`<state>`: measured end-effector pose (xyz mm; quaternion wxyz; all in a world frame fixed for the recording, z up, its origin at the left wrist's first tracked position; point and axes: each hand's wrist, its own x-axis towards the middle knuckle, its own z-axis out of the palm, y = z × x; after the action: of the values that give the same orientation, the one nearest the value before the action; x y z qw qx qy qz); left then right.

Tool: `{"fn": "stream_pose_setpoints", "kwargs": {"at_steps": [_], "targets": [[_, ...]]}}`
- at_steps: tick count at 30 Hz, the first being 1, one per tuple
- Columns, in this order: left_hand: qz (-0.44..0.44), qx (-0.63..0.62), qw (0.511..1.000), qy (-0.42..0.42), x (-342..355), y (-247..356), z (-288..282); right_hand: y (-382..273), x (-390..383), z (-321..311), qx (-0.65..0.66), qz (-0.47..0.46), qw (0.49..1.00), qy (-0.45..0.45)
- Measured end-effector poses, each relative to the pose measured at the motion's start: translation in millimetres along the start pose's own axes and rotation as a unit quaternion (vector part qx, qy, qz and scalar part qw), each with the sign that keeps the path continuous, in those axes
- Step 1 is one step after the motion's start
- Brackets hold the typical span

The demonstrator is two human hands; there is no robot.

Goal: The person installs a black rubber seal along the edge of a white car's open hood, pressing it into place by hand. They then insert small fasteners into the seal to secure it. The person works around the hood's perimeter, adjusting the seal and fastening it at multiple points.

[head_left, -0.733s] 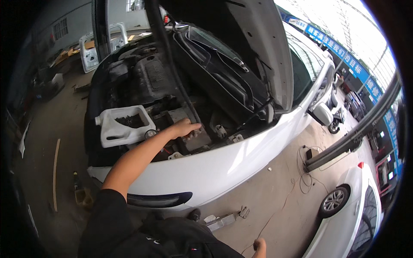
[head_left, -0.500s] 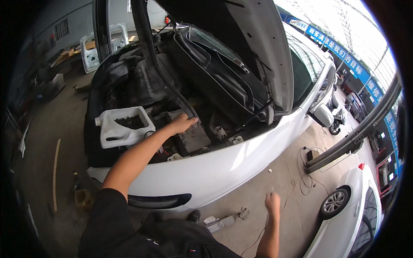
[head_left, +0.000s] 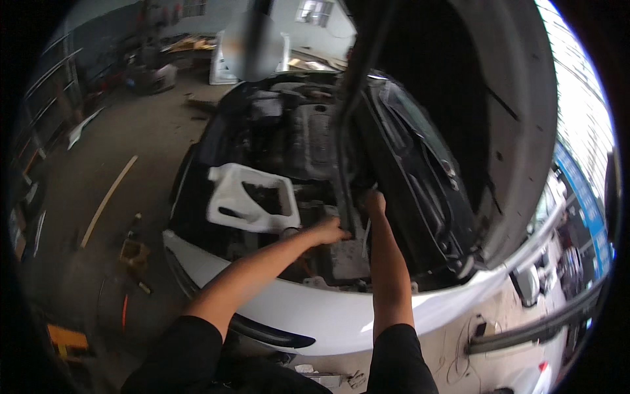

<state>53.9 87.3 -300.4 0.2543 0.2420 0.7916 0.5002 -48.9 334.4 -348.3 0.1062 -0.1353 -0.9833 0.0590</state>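
My left hand [head_left: 330, 230] is closed around the lower end of a long dark strip [head_left: 340, 154], which rises steeply across the engine bay of a white car. To the right of the strip, my right hand [head_left: 374, 202] reaches down into the bay; its fingers are hidden and blurred. A thin pale piece shows just below that hand, too smeared to name. Beneath both hands sits a grey box-shaped part [head_left: 351, 259]. Beside my left forearm lies a cut-open white plastic jug [head_left: 259, 220] with small dark pieces inside.
The raised hood [head_left: 525, 118] looms on the right. Along the near side runs the white bumper [head_left: 341, 325]. On the floor at left are a long pale strip [head_left: 108, 200] and a yellowish container [head_left: 133, 253]. A dark post [head_left: 525, 336] and cables stand at lower right.
My right hand has come up from low on the right into the engine bay. My left hand still holds the strip. The whole view has swung toward the right.
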Motion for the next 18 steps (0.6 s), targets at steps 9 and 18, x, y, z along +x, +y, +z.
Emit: {"fn": "stream_pose_setpoints", "kwargs": {"at_steps": [9, 18], "targets": [[-0.021, 0.102, 0.985, -0.140, -9, 4, -31, -32, -80, 58, -0.047, 0.065, 0.996, 0.031], [0.090, 0.227, 0.965, -0.090, 15, 1, -25, -50, -117, -91, 0.588, -0.011, 0.806, -0.074]]}}
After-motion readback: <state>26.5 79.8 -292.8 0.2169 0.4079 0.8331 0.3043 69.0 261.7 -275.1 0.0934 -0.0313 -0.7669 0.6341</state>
